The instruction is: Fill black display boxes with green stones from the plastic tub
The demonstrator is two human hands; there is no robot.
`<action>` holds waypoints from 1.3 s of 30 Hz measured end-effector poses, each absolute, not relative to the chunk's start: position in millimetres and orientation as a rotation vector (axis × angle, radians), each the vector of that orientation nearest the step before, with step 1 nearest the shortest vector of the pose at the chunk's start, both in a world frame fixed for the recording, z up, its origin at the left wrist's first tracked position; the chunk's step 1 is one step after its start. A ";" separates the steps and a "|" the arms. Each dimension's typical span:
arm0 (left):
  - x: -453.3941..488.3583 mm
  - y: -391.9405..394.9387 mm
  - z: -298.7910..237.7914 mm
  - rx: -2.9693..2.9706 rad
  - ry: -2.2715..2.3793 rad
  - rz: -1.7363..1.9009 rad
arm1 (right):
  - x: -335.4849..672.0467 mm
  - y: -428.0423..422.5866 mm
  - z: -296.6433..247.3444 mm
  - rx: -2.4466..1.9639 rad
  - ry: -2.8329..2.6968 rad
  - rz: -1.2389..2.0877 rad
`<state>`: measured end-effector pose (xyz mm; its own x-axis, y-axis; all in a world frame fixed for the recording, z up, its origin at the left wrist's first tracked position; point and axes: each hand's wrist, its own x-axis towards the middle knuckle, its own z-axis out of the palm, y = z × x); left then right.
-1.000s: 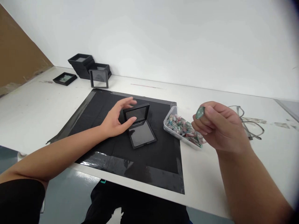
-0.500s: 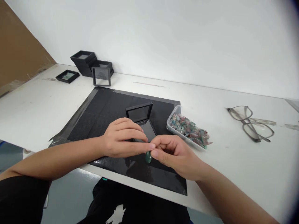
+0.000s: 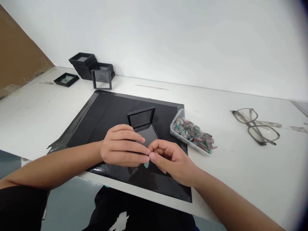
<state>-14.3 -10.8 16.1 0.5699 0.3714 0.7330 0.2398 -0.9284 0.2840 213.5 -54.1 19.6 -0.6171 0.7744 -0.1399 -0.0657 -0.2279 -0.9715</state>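
My left hand (image 3: 121,147) and my right hand (image 3: 168,158) meet fingertip to fingertip over the near part of a black mat (image 3: 108,112). Both pinch a small green stone (image 3: 146,165), of which only the lower tip shows below the fingers. Just behind the hands stands an open black display case (image 3: 143,123) with its lid raised. A clear plastic tray (image 3: 175,120) heaped with several green and pink stones sits at the mat's right edge.
A pair of glasses (image 3: 256,126) lies on the white table to the right. Stacked black cases (image 3: 84,64), a case standing on edge (image 3: 101,79) and a flat one (image 3: 66,79) are at the far left by the wall. The table's front edge runs just below my hands.
My right hand came from beside the tray down to the mat with the green stone. My left hand left the case lid and closed onto the stone too. Since half a second ago, hardly any motion.
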 end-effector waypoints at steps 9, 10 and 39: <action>-13.4 6.9 24.8 3.052 0.125 1.465 | 212.0 -52.8 10.8 -0.927 -1.786 1.285; -14.1 6.2 24.3 3.063 0.145 1.399 | 211.7 -52.8 9.9 -0.929 -1.802 1.259; -23.4 27.9 3.4 2.451 1.169 1.208 | 177.9 -15.9 31.3 -1.477 -2.895 0.126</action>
<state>-23.4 27.9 3.4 0.3646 0.7126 0.5993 0.5753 -0.6785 0.4568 177.9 -15.9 31.3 -0.5827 0.8016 -0.1337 0.8102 0.5859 -0.0183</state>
